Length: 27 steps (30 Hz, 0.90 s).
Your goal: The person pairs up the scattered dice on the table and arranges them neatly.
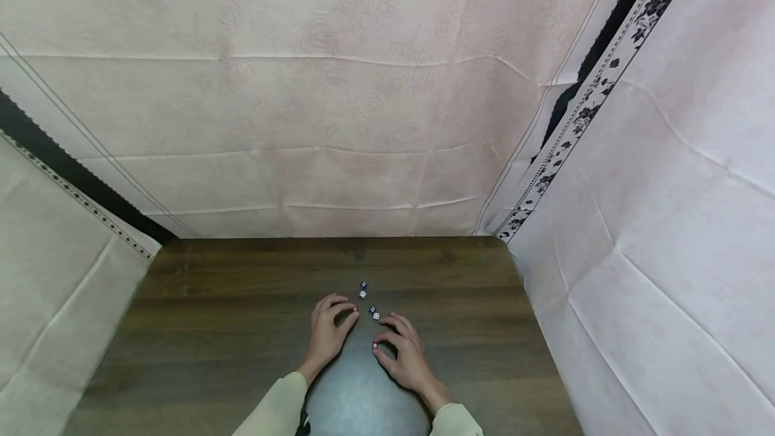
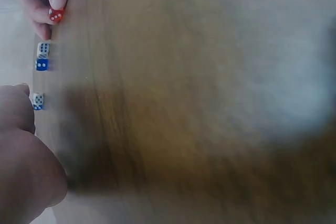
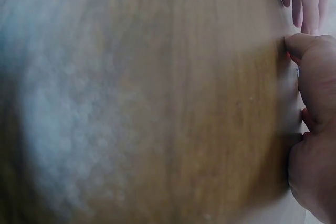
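Note:
My left hand is low over the wooden table, pinching a small red die between thumb and forefinger. That die is hidden behind the hand in the left wrist view. Across from it, my right hand pinches another red die at its fingertips, with white pips showing. Between and beyond the hands lie two pairs of dice. The farther pair is a blue die with a white die. Close to the right fingers sit another blue die and white die, side by side.
The brown wooden table ends at a straight far edge with rounded corners. Pale patterned cloth hangs behind it, and more cloth stands along the right side. A bright glare lies on the wood between the forearms.

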Available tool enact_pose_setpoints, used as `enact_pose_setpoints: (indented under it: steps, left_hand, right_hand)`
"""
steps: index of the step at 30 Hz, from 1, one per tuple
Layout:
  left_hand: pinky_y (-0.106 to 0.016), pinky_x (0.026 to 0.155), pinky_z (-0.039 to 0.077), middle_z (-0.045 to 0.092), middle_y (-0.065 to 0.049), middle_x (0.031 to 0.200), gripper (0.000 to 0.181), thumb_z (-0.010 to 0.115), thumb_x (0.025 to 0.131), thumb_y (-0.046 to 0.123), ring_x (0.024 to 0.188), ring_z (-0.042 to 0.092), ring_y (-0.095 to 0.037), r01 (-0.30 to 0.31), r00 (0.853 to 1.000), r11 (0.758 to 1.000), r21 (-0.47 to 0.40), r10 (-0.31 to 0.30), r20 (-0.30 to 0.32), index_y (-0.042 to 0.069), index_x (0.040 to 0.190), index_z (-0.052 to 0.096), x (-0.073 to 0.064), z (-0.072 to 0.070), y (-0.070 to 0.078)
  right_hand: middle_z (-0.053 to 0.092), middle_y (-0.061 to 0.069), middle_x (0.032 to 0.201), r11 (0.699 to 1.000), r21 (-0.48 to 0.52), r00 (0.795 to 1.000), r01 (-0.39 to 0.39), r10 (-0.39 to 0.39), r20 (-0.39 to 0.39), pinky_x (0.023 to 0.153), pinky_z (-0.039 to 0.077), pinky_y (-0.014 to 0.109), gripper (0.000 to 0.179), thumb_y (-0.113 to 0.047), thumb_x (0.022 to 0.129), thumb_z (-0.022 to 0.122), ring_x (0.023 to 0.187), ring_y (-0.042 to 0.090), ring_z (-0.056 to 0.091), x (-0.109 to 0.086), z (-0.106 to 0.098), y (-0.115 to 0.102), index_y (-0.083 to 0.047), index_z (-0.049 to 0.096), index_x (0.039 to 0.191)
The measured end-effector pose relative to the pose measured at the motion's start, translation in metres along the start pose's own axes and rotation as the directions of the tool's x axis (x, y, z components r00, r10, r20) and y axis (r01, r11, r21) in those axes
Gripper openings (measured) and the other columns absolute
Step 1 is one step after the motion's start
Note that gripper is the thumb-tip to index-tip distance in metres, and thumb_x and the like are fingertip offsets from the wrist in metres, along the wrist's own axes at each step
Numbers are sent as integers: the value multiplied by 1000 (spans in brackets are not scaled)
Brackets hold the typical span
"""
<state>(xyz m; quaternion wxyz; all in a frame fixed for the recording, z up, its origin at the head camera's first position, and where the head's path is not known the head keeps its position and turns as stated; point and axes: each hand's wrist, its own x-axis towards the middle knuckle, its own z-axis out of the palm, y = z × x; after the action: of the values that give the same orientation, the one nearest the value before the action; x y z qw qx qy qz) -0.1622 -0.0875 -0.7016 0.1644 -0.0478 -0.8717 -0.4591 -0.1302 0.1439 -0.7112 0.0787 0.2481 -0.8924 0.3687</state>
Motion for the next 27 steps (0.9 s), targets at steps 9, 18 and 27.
enact_pose_setpoints:
  steps: [9, 18, 27]
  left_hand:
    - [-75, 122, 39, 79, -16, 128, 15, 92, 95, 12, 144, 61, -49, -33, 997, 999, -4, 33, 67, 9, 109, 88, -23, -14, 6]
    - [-74, 119, 43, 80, -10, 125, 16, 96, 91, 13, 140, 66, -46, -72, 991, 997, 18, 70, 111, 15, 105, 88, -49, -17, 10]
    - [-80, 117, 43, 81, -9, 120, 19, 98, 88, 11, 135, 69, -46, -138, 986, 990, 33, 134, 99, 13, 104, 89, -68, -12, 8]
  right_hand:
    - [72, 10, 150, 1000, 7, 1000, -7, 7, -1, 124, 45, 70, 13, -21, 96, 92, 157, 44, 55, 0, 0, -1, -20, 85, 107]
    - [72, 10, 151, 1000, -1, 1000, -5, 5, -7, 124, 45, 69, 13, -23, 97, 91, 157, 43, 55, -1, 1, 0, -21, 85, 108]
    - [73, 11, 149, 1000, -9, 1000, 15, -15, -22, 123, 46, 69, 13, -22, 96, 92, 155, 44, 56, -1, 1, -1, -20, 85, 108]
